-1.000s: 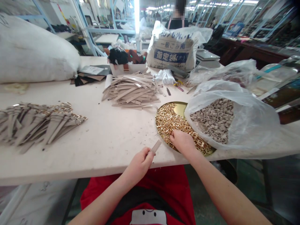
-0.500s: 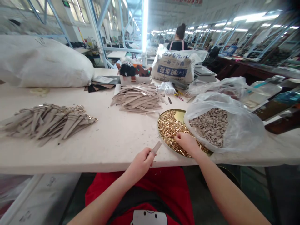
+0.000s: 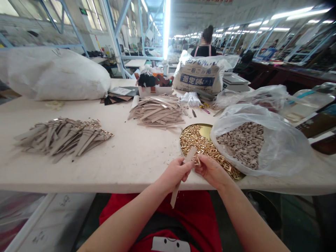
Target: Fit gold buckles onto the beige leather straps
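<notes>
My left hand (image 3: 177, 173) is closed round a flat beige strap (image 3: 191, 153), whose lower end hangs past the table edge. Close beside it, my right hand (image 3: 210, 170) pinches a small gold buckle (image 3: 197, 161) near the strap's upper end. Whether buckle and strap touch I cannot tell. Just behind both hands lies a round gold tray (image 3: 206, 131) heaped with gold buckles (image 3: 193, 138). To its right, an open clear plastic bag (image 3: 283, 150) holds many small beige loops (image 3: 241, 145).
A pile of beige straps (image 3: 157, 110) lies mid-table. Straps with gold buckles (image 3: 70, 136) are heaped at left. Behind stand a big white sack (image 3: 57, 75), a box (image 3: 152, 91) and a printed bag (image 3: 196, 77). A person (image 3: 206, 43) is farther back.
My right hand has come out of the tray toward me with a buckle. My left hand has moved right and up with the strap, so both hands are now close together.
</notes>
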`<state>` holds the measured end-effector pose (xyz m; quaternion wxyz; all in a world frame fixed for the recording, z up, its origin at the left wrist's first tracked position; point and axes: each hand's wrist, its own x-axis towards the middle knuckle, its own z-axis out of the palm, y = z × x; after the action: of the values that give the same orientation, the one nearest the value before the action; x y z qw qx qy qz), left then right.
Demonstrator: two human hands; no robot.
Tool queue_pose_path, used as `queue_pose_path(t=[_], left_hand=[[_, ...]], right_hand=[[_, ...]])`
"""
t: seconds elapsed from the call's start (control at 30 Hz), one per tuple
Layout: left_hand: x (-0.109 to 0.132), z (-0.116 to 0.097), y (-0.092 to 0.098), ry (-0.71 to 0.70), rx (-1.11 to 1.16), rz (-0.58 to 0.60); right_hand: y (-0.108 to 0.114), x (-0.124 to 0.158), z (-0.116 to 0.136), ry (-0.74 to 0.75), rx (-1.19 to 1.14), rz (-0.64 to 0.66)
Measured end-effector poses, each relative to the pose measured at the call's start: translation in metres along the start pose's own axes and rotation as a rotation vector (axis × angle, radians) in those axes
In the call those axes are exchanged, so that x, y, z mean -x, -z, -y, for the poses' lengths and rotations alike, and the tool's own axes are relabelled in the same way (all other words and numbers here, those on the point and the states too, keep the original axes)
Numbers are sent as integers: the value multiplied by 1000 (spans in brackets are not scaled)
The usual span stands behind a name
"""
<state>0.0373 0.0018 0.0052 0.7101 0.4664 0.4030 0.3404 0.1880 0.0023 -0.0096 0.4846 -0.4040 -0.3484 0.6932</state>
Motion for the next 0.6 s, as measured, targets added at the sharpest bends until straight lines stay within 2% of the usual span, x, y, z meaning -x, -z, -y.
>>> queue_pose_path(t=[0.13, 0.23, 0.33, 0.43, 0.6], left_hand=[[5, 2, 3, 88, 72, -27], [5, 4, 7, 64, -73, -124], [3, 7, 8, 28, -293, -226], [2, 8, 11, -20, -430, -211], [-3, 6, 27, -70, -640, -131]], right_hand=[[-10, 3, -12, 1, -16, 0], [-12, 3, -17, 29, 99, -10], [-13, 2, -21, 58, 233, -83], [-13, -1, -22, 87, 309, -136], [-12, -4, -19, 157, 622, -75]])
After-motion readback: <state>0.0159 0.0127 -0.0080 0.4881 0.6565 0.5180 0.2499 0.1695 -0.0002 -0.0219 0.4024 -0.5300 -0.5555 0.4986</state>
